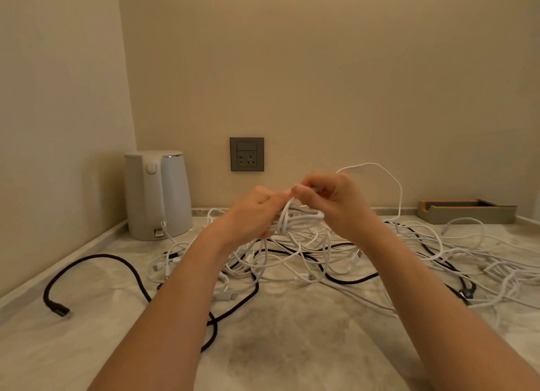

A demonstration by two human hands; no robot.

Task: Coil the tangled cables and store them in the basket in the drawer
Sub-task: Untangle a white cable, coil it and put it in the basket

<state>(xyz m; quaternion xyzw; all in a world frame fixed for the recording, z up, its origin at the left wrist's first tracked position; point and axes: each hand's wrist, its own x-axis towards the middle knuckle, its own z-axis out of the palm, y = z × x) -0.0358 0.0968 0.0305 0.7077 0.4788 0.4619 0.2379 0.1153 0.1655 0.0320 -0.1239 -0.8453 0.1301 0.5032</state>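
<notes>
Two bare hands meet in mid-air above the middle of the pale marble-patterned countertop (292,338). The left hand (252,212) has its fingers curled round a coil of thin white cable (299,219) and grips it from the left side. The right hand (336,203), touching the left at the fingertips, pinches a strand of the same cable between thumb and curled fingers at the top of the coil. From that pinch a loose white strand (382,171) arches up and to the right, then drops to the counter.

Under the hands, and spreading well to the right, lies a tangled heap of white and black cables (321,262), several with their plugs showing. The held coil hangs just above this heap, and strands run down from it into the tangle. A thick black braided cable (96,259) loops out of the heap to the near left and ends in a dark plug on the counter.

At the far left a white electric kettle (157,194) stands against the wall. A grey wall socket (247,154) sits on the far wall behind the hands. At the far right a low grey tray with an orange lining (467,212) rests by the wall.
</notes>
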